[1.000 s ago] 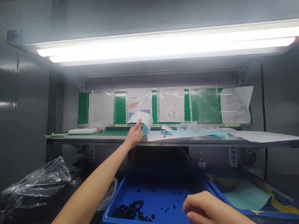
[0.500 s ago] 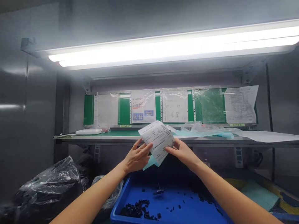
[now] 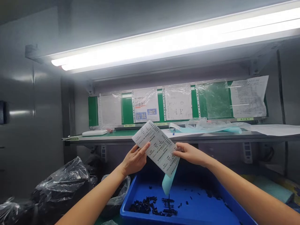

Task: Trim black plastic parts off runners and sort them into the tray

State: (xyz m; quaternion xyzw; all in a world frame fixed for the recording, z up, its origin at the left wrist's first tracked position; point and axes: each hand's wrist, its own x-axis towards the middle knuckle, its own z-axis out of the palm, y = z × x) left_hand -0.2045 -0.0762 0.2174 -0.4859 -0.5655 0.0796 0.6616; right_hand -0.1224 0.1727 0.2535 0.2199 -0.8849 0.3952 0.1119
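Between both hands, above the blue tray, is a strip of printed labels [image 3: 159, 147], white with black text. Its light-blue backing [image 3: 167, 184] curls down at the lower end. My left hand [image 3: 135, 160] grips the strip's left edge, thumb hidden behind it and fingers on the front. At the right edge, my right hand [image 3: 191, 153] pinches the strip between thumb and fingers. Small black plastic parts [image 3: 143, 205] lie in the blue tray [image 3: 199, 206] below, along with black branched frames [image 3: 168, 204].
A shelf [image 3: 117, 137] crosses behind the hands, bearing a white device [image 3: 94, 133], a pen [image 3: 173, 132], clear plastic and more blue-backed paper [image 3: 225, 129]. Paper sheets [image 3: 146, 106] hang on a green board. Plastic bags [image 3: 67, 175] with dark contents stand left of the tray.
The label strip has straightened from a bent shape, and its blue tail now hangs lower. A dark piece blurred above the tray now lies lower among the black parts. The view has tilted.
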